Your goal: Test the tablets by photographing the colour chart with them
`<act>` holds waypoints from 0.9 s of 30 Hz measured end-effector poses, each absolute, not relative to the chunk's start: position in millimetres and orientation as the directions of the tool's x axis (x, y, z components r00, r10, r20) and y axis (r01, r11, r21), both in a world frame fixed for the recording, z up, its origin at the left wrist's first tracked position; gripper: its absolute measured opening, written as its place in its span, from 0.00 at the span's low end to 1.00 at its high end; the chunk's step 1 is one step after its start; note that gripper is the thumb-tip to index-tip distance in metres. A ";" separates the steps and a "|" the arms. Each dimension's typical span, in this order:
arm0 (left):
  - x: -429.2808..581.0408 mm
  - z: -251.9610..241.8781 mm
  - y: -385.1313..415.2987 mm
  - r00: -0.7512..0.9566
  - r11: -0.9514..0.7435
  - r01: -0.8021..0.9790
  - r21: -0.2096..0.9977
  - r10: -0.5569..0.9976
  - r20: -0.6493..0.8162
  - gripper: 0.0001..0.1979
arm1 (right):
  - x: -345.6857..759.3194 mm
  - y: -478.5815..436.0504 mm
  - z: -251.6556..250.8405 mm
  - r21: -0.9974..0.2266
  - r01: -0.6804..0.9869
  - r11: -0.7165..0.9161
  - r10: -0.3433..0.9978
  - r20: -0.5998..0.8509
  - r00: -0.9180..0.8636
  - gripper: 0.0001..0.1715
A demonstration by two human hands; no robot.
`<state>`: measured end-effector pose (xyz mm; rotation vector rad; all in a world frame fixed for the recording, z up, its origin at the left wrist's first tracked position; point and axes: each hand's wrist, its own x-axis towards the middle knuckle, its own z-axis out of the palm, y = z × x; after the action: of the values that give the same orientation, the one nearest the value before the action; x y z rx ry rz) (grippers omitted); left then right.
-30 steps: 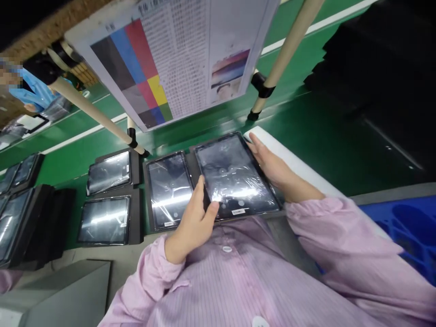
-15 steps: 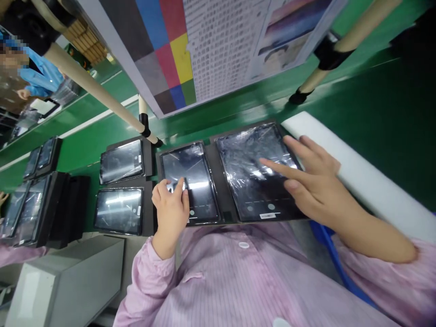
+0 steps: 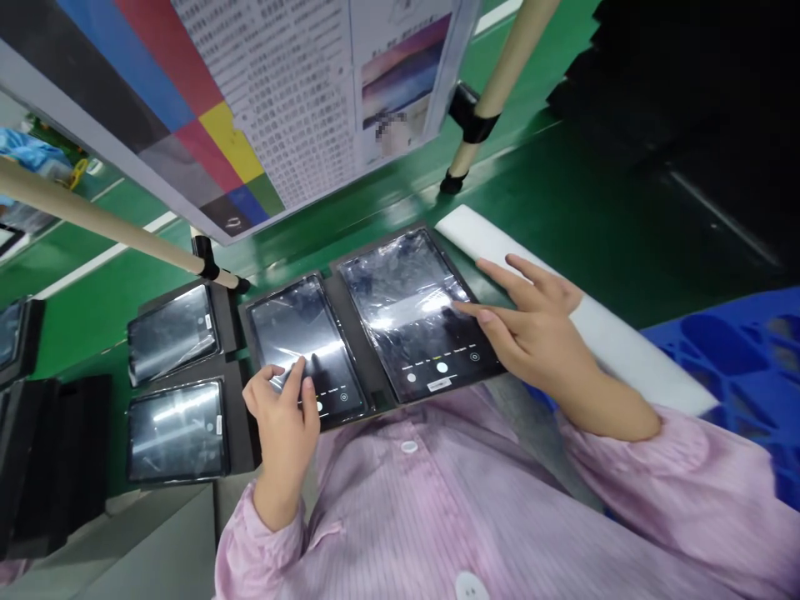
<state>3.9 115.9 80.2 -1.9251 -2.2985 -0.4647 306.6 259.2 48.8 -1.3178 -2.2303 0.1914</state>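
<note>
Two tablets under wrinkled clear film lie side by side in a dark foam tray (image 3: 350, 325) at the bench edge. Over the lower part of the left tablet (image 3: 293, 321) is my left hand (image 3: 284, 417), index finger extended to the screen and the other fingers loosely bent, holding nothing. My right hand (image 3: 531, 325) hovers at the right edge of the right tablet (image 3: 406, 292), fingers spread, its index fingertip at or just above the glass; contact is unclear. Both screens show a dark camera-like page with a round white button. A small white label sits near the right tablet's bottom.
Left of me, a second foam tray holds an upper tablet (image 3: 172, 329) and a lower tablet (image 3: 178, 429). A rolled white sheet (image 3: 625, 358) lies to the right, beside a blue plastic crate (image 3: 737, 350). Beige pipes (image 3: 493, 83) carry a printed chart board (image 3: 268, 108) above the green bench.
The view has swung right, so everything sits further left and more of the blue crate shows. Camera controls on both screens look brighter. My right index finger has shifted toward the right tablet's edge.
</note>
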 end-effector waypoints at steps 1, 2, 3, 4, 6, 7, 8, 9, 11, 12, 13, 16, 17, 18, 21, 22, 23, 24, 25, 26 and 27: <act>6.2 80.3 115.9 -0.188 0.147 0.975 0.164 0.943 0.273 0.17 | 305.6 259.7 47.2 -0.383 0.765 0.518 0.843 0.380 -0.380 0.24; 8.6 80.5 116.1 -0.187 0.146 0.975 0.165 0.944 0.270 0.17 | 304.7 260.4 44.9 -0.385 0.761 0.522 0.840 0.387 -0.381 0.24; 11.0 80.9 116.5 -0.188 0.148 0.975 0.165 0.945 0.266 0.17 | 303.8 261.1 42.1 -0.387 0.758 0.525 0.837 0.398 -0.377 0.24; 13.3 81.6 117.0 -0.192 0.153 0.975 0.164 0.946 0.261 0.17 | 303.2 261.7 38.9 -0.390 0.757 0.525 0.836 0.405 -0.371 0.24; 17.2 83.5 118.1 -0.204 0.167 0.972 0.163 0.946 0.250 0.17 | 302.6 262.3 32.4 -0.393 0.749 0.533 0.831 0.411 -0.376 0.25; 18.7 84.7 118.7 -0.214 0.177 0.971 0.163 0.946 0.244 0.17 | 302.6 262.1 29.7 -0.390 0.745 0.541 0.827 0.407 -0.387 0.25; 19.8 85.7 119.3 -0.222 0.187 0.969 0.162 0.946 0.235 0.17 | 302.7 261.6 27.7 -0.389 0.739 0.550 0.822 0.407 -0.398 0.26; 20.6 86.4 119.9 -0.231 0.198 0.967 0.160 0.947 0.225 0.17 | 302.8 260.8 26.6 -0.394 0.730 0.558 0.817 0.411 -0.403 0.26; 21.5 86.0 121.8 -0.248 0.219 0.963 0.156 0.947 0.201 0.17 | 302.5 258.0 27.8 -0.424 0.710 0.562 0.811 0.448 -0.375 0.26; 22.1 84.7 123.2 -0.254 0.226 0.962 0.156 0.948 0.192 0.17 | 302.0 256.2 29.9 -0.441 0.700 0.561 0.808 0.474 -0.350 0.26; 23.1 82.8 124.9 -0.255 0.228 0.961 0.157 0.949 0.185 0.17 | 301.0 254.2 32.9 -0.451 0.693 0.562 0.803 0.498 -0.327 0.26; 28.3 75.9 130.6 -0.240 0.215 0.965 0.149 0.956 0.171 0.18 | 295.2 248.4 43.7 -0.424 0.692 0.585 0.779 0.532 -0.332 0.25; 29.3 74.5 131.5 -0.231 0.208 0.968 0.143 0.959 0.165 0.18 | 292.2 246.8 46.9 -0.409 0.687 0.601 0.769 0.530 -0.358 0.25; 28.6 74.3 130.9 -0.223 0.201 0.969 0.142 0.962 0.161 0.18 | 288.9 245.3 49.6 -0.398 0.677 0.619 0.758 0.527 -0.384 0.24; 5.7 79.4 113.8 -0.252 0.221 0.960 0.175 0.951 0.182 0.18 | 276.3 242.1 53.4 -0.375 0.635 0.675 0.717 0.534 -0.448 0.22; -10.9 82.2 101.2 -0.309 0.271 0.943 0.192 0.929 0.204 0.19 | 271.2 241.3 53.5 -0.370 0.615 0.696 0.701 0.535 -0.472 0.21; -31.5 84.9 84.9 -0.404 0.358 0.908 0.217 0.885 0.230 0.19 | 265.4 240.4 53.3 -0.366 0.589 0.720 0.681 0.533 -0.502 0.20; -55.2 87.1 65.3 -0.533 0.474 0.842 0.259 0.807 0.256 0.20 | 258.9 239.3 53.0 -0.356 0.556 0.751 0.653 0.528 -0.543 0.20; -80.4 88.4 43.3 -0.683 0.604 0.729 0.323 0.676 0.277 0.21 | 251.4 237.7 52.7 -0.340 0.518 0.785 0.615 0.523 -0.590 0.20; -105.8 88.5 20.4 -0.837 0.713 0.547 0.439 0.480 0.262 0.23 | 243.1 235.6 52.7 -0.318 0.479 0.818 0.573 0.516 -0.637 0.20; -129.7 87.4 -2.1 -0.950 0.748 0.313 0.585 0.241 0.200 0.26 | 233.7 232.8 53.2 -0.292 0.445 0.846 0.532 0.506 -0.679 0.20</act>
<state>-129.7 -2.1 87.4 -0.4503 -2.8315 -0.9778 233.7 232.8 53.2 -0.7104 -2.4260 0.1930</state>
